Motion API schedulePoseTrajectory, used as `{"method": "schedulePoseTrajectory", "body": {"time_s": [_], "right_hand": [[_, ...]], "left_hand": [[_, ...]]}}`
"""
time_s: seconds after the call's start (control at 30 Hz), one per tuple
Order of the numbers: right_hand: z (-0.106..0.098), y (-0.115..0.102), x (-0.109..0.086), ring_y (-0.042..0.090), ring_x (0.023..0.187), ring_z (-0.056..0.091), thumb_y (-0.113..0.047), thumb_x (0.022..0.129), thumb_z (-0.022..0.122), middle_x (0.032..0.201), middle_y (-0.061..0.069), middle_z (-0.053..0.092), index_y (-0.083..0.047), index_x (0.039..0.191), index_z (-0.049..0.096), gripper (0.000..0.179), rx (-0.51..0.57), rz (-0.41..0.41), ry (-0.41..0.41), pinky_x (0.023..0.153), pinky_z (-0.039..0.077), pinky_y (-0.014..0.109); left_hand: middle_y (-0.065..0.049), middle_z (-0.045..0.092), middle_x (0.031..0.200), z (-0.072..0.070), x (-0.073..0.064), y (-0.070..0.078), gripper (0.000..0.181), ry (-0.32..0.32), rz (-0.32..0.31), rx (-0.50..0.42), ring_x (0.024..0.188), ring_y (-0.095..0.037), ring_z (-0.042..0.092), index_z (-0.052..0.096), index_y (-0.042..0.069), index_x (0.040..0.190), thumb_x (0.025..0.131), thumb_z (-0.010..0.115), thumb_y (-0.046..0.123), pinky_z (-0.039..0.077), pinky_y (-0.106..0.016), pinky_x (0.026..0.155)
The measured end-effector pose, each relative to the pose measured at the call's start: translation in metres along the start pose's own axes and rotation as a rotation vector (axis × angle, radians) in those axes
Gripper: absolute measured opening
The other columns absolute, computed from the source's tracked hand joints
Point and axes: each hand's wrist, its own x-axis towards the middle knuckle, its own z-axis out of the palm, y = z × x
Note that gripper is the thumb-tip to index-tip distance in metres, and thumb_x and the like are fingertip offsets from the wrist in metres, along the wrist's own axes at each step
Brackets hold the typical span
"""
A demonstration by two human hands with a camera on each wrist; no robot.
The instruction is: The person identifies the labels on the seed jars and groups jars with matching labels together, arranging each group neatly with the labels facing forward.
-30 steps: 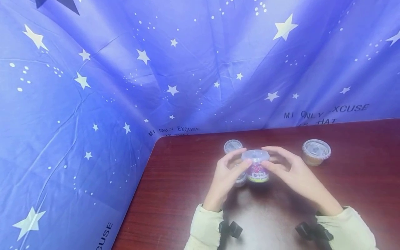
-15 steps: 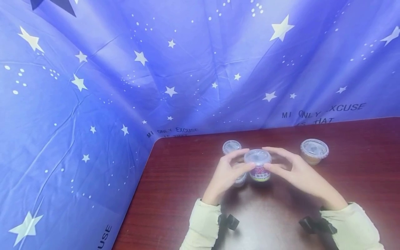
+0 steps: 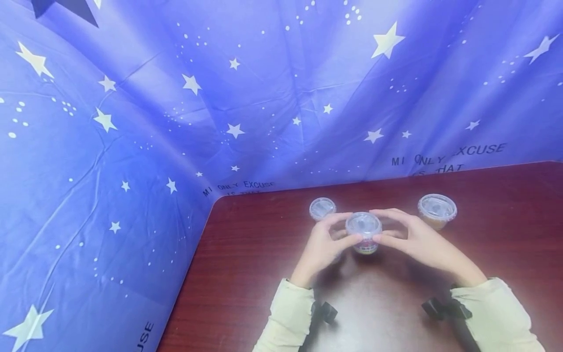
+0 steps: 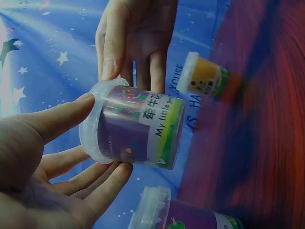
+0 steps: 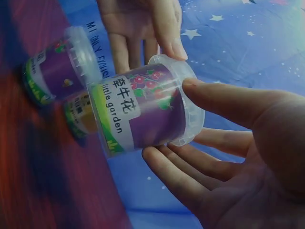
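A clear plastic cup (image 3: 364,232) with a translucent lid and a purple, floral "My little garden" label is held between both hands, lid up in the head view. My left hand (image 3: 317,248) grips its left side, thumb at the lid's rim and fingers round the body. From the other side my right hand (image 3: 422,247) holds it likewise, as the right wrist view shows with the thumb on the lid (image 5: 193,102). Close below the held cup in the left wrist view is another purple-labelled cup (image 4: 190,212), mostly hidden by the left hand in the head view.
A lidded cup (image 3: 323,208) stands behind the left hand. Beyond the right hand is a larger-looking cup (image 3: 437,209) with yellowish contents or label. All this is on a dark red wooden table (image 3: 246,254), with a blue starry cloth (image 3: 272,98) hanging along its back and left.
The held cup has shifted slightly right and its lid now faces the head camera more, so less label shows. Both hands keep hold of it; the cup beside the left hand became more hidden.
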Motion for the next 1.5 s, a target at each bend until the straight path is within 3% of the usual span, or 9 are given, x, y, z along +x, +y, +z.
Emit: {"method": "schedulePoseTrajectory", "body": {"time_s": [0.2, 0.3, 0.43, 0.53, 0.67, 0.83, 1.0, 1.1, 1.5], "right_hand": [[0.002, 0.007, 0.003, 0.037, 0.112, 0.064, -0.010, 0.091, 0.071, 0.135, 0.022, 0.055, 0.002, 0.139, 0.050, 0.053, 0.005, -0.025, -0.010, 0.089, 0.055, 0.019], [0.002, 0.011, 0.002, 0.041, 0.109, 0.064, -0.008, 0.090, 0.072, 0.132, 0.023, 0.057, 0.003, 0.137, 0.051, 0.053, -0.004, -0.031, -0.005, 0.086, 0.057, 0.021], [0.002, 0.015, 0.001, 0.038, 0.106, 0.067, -0.008, 0.089, 0.073, 0.128, 0.023, 0.059, 0.003, 0.135, 0.053, 0.052, -0.041, -0.048, 0.003, 0.084, 0.059, 0.025], [0.002, 0.017, 0.001, 0.025, 0.106, 0.069, -0.009, 0.087, 0.075, 0.126, 0.022, 0.062, 0.003, 0.133, 0.055, 0.051, -0.074, -0.062, 0.008, 0.084, 0.059, 0.027], [0.002, 0.021, 0.001, 0.005, 0.106, 0.066, -0.006, 0.086, 0.075, 0.125, 0.023, 0.062, 0.005, 0.132, 0.055, 0.051, -0.068, -0.088, 0.004, 0.085, 0.059, 0.025], [0.002, 0.025, -0.001, 0.000, 0.105, 0.064, -0.004, 0.086, 0.075, 0.124, 0.024, 0.061, 0.006, 0.132, 0.054, 0.051, -0.070, -0.102, -0.007, 0.085, 0.058, 0.023], [0.003, 0.027, -0.002, 0.002, 0.107, 0.064, -0.002, 0.086, 0.073, 0.126, 0.026, 0.058, 0.009, 0.133, 0.052, 0.053, -0.050, -0.094, -0.033, 0.085, 0.058, 0.024], [0.004, 0.029, -0.003, 0.000, 0.107, 0.063, -0.001, 0.086, 0.073, 0.126, 0.027, 0.057, 0.011, 0.133, 0.051, 0.053, -0.054, -0.093, -0.044, 0.085, 0.058, 0.023], [0.007, 0.029, 0.000, 0.003, 0.108, 0.063, -0.002, 0.084, 0.075, 0.124, 0.021, 0.058, 0.008, 0.132, 0.054, 0.053, -0.158, -0.158, -0.026, 0.086, 0.058, 0.025]], "left_hand": [[-0.002, 0.064, 0.127, 0.001, 0.006, -0.007, 0.047, -0.053, 0.064, 0.140, 0.115, -0.014, 0.063, 0.062, 0.009, 0.132, 0.087, 0.076, 0.011, 0.052, -0.022, 0.097], [-0.001, 0.065, 0.125, 0.004, 0.010, -0.010, 0.045, -0.079, 0.096, 0.191, 0.113, -0.010, 0.063, 0.063, 0.009, 0.130, 0.087, 0.076, 0.012, 0.052, -0.022, 0.096], [0.002, 0.066, 0.123, 0.006, 0.011, -0.011, 0.043, -0.067, 0.099, 0.338, 0.113, -0.004, 0.061, 0.066, 0.014, 0.126, 0.086, 0.078, 0.021, 0.051, -0.022, 0.098], [0.006, 0.066, 0.123, 0.008, 0.010, -0.008, 0.044, -0.043, 0.065, 0.483, 0.115, -0.003, 0.059, 0.067, 0.018, 0.126, 0.085, 0.079, 0.029, 0.048, -0.023, 0.102], [0.001, 0.066, 0.123, 0.012, 0.011, -0.004, 0.044, -0.063, 0.069, 0.569, 0.116, -0.007, 0.059, 0.065, 0.013, 0.128, 0.087, 0.077, 0.026, 0.046, -0.022, 0.103], [-0.001, 0.066, 0.122, 0.017, 0.013, -0.001, 0.043, -0.088, 0.059, 0.687, 0.114, -0.008, 0.060, 0.066, 0.010, 0.127, 0.089, 0.075, 0.028, 0.046, -0.020, 0.101], [0.002, 0.066, 0.116, 0.021, 0.016, 0.000, 0.042, -0.109, 0.019, 0.713, 0.106, -0.005, 0.059, 0.069, 0.011, 0.122, 0.085, 0.079, 0.029, 0.048, -0.018, 0.093], [0.002, 0.066, 0.111, 0.023, 0.018, 0.001, 0.040, -0.133, 0.027, 0.721, 0.102, -0.005, 0.058, 0.071, 0.012, 0.119, 0.083, 0.081, 0.027, 0.048, -0.016, 0.090], [0.003, 0.067, 0.104, 0.025, 0.022, 0.005, 0.043, -0.176, 0.031, 0.890, 0.093, -0.002, 0.058, 0.069, 0.013, 0.123, 0.085, 0.078, 0.030, 0.050, -0.014, 0.085]]}}
